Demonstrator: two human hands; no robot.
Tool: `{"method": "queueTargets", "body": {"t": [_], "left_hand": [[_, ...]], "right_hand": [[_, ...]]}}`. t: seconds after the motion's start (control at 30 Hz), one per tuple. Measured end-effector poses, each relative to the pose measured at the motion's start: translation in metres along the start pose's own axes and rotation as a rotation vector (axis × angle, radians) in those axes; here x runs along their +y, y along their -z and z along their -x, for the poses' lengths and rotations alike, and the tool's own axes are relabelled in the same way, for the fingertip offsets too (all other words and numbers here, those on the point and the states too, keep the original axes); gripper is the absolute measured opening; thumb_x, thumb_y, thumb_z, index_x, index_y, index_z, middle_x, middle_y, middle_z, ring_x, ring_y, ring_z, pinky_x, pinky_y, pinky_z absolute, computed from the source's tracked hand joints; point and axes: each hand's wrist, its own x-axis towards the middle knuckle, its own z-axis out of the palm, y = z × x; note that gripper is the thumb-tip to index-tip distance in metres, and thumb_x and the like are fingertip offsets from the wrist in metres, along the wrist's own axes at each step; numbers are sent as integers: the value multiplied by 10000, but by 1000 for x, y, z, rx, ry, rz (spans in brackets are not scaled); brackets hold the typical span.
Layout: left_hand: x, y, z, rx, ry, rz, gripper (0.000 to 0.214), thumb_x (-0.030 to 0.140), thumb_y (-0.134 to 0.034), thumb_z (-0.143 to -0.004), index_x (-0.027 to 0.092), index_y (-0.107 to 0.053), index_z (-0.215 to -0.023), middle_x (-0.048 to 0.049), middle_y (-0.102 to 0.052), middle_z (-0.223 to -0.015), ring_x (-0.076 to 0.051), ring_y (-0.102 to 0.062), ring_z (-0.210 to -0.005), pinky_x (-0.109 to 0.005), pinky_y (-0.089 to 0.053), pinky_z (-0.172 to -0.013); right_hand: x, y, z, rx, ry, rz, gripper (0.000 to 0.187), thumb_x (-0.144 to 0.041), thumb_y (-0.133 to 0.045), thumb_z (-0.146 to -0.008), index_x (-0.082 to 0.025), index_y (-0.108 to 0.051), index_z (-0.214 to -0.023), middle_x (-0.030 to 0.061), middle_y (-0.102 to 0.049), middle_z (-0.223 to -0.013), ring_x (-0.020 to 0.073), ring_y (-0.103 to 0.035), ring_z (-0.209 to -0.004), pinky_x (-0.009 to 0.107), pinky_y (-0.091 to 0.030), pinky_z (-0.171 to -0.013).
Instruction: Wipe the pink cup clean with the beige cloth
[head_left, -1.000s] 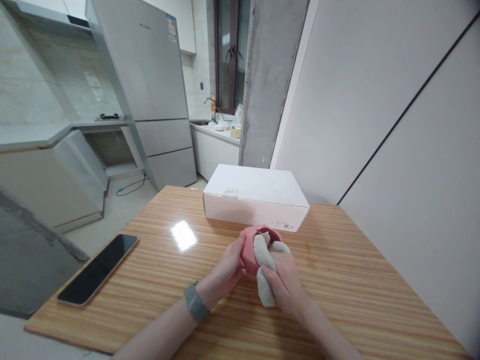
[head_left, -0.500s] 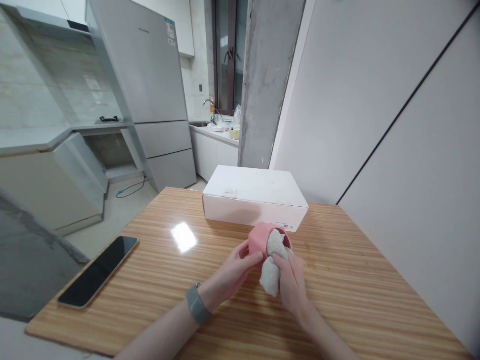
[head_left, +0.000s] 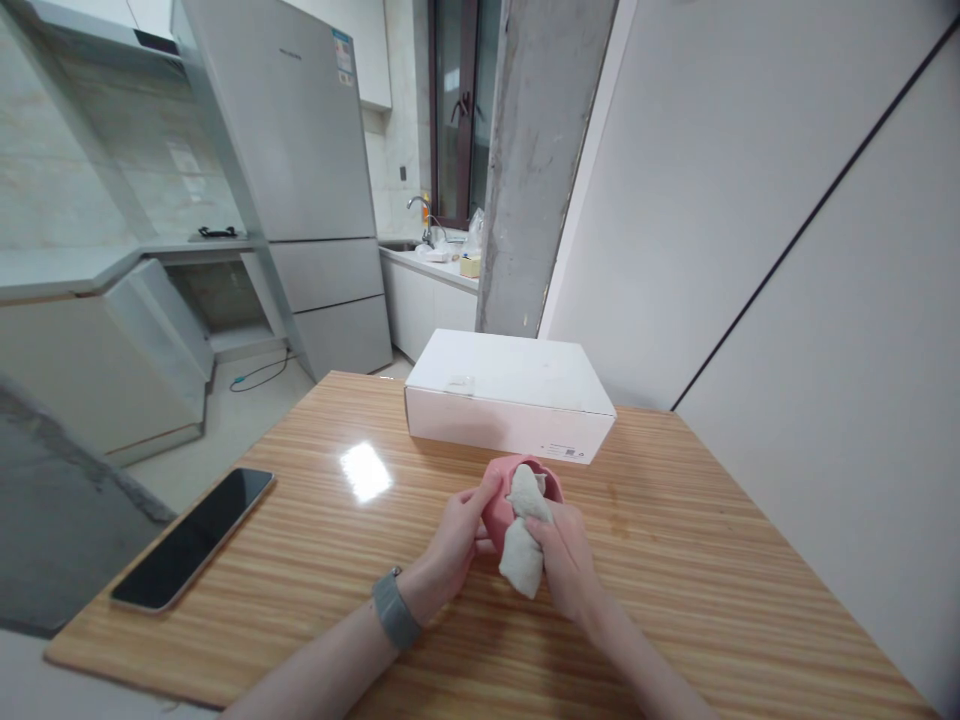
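Note:
A pink cup-like container (head_left: 498, 505) is tilted with its opening toward the right and up. My left hand (head_left: 461, 525) is closed around its left side, thumb on the outer wall. A pale grey cloth (head_left: 522, 560) is bunched in my right hand (head_left: 564, 555), with its upper end at the container's mouth and a loose end hanging below my fingers. How far the cloth reaches inside is hidden. Both hands are just above the wooden table (head_left: 337, 560), in front of the white box.
A white box (head_left: 510, 375) lies near the table's far edge, beyond my hands. A black-screened phone (head_left: 195, 540) rests at the left edge. Past the table stand a grey refrigerator (head_left: 300, 150) and a concrete pillar (head_left: 544, 150); a white wall (head_left: 750, 150) runs along the right.
Both hands, with the pink container and cloth, have moved slightly left and toward me. The container has turned a little, and my left thumb sits higher on it.

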Motion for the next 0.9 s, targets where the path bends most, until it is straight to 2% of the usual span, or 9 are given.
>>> {"method": "queueTargets", "body": {"t": [0.1,0.2,0.3,0.37,0.5,0.7,0.9], "left_hand": [[-2,0,-1,-46,-4,20,548,649,-652,-744,145,-718,-949,-58,-701,-788,-147,-607,-666,-263,-449,-638],[0,0,3,-147,-10,23,451,560,-649,-789,141,-734,-934,-67,-721,-854,-178,-636,-766,-272,-472,-697],[5,-2,8,-238,-48,-31,341,405,-749,-742,127,-740,-939,-95,-732,-921,-207,-653,-837,-299,-492,-755],[6,-5,9,-252,-108,-73,365,366,-773,-732,123,-735,-1001,-121,-730,-1010,-231,-655,-910,-326,-495,-810],[1,-11,8,-248,-216,-52,410,416,-726,-791,121,-721,-1076,-134,-721,-1092,-266,-629,-1049,-359,-455,-936],[-5,-12,5,-265,-197,138,440,419,-735,-792,166,-689,-1149,-125,-686,-1192,-276,-578,-1176,-374,-419,-1015],[-6,-12,7,-237,-176,151,486,426,-735,-792,202,-659,-1216,-112,-653,-1268,-283,-501,-1283,-390,-363,-1083]], "right_hand": [[-4,0,0,52,-23,-11,281,-346,-415,-808,-228,-461,-557,8,-514,-564,176,-462,-564,292,-326,-534],[-3,4,-2,135,-182,-134,265,-337,-472,-757,-233,-460,-514,-8,-478,-521,165,-428,-520,286,-307,-495],[3,12,-7,226,-305,-207,261,-334,-462,-747,-245,-439,-502,-21,-437,-489,161,-397,-485,281,-293,-458],[8,16,-10,278,-328,-220,249,-359,-464,-744,-243,-472,-524,-14,-467,-511,169,-420,-505,280,-316,-470],[16,16,-10,366,-376,-266,246,-400,-499,-723,-223,-545,-557,4,-531,-566,183,-472,-560,294,-386,-524],[7,8,-8,299,-419,-385,240,-413,-589,-687,-180,-621,-641,21,-604,-600,182,-534,-568,288,-446,-518],[-8,9,-12,187,-424,-418,316,-397,-723,-627,-148,-677,-815,46,-683,-721,199,-592,-648,298,-498,-584]]}}
